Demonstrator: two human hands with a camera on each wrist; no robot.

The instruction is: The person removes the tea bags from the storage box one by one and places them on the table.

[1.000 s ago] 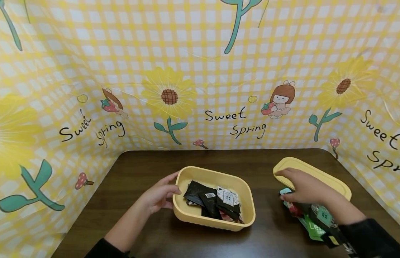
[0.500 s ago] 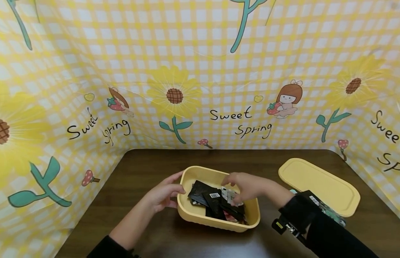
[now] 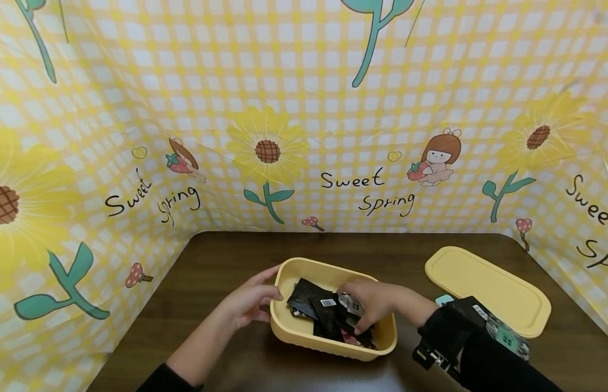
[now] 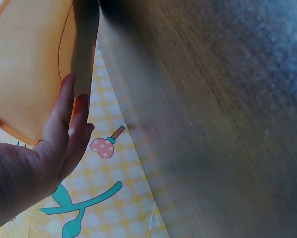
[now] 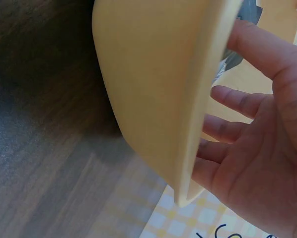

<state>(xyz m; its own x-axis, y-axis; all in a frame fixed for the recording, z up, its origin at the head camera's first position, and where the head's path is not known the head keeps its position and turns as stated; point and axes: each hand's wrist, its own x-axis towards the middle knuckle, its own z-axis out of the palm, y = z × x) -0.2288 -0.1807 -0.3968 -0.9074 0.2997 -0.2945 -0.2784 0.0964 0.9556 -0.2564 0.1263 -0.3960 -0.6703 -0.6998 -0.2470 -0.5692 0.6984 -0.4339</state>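
In the head view, a yellow plastic container (image 3: 328, 348) stands on the table with several flat packets inside. My left hand (image 3: 247, 302) grips its left end, thumb over the rim and fingers along the outer wall, as the left wrist view also shows. Reaching in over the right end, my right hand (image 3: 375, 299) has thumb and fingers around a black-and-white packet (image 3: 352, 304). Black packets (image 3: 306, 296) lie to the left of it, one bearing a white label. In the right wrist view, the container's wall (image 5: 148, 89) hides part of the fingertips.
A yellow lid (image 3: 485, 286) lies flat at the right. More packets (image 3: 473, 310) are beside its near edge, partly covered by my right sleeve (image 3: 495, 354). Yellow checked cloth (image 3: 294, 65) surrounds the dark wooden table (image 3: 225, 250) at the back and sides.
My right hand has moved left from the packets near the lid into the container, then lowered onto the black-and-white packet. My left hand keeps its grip on the container.
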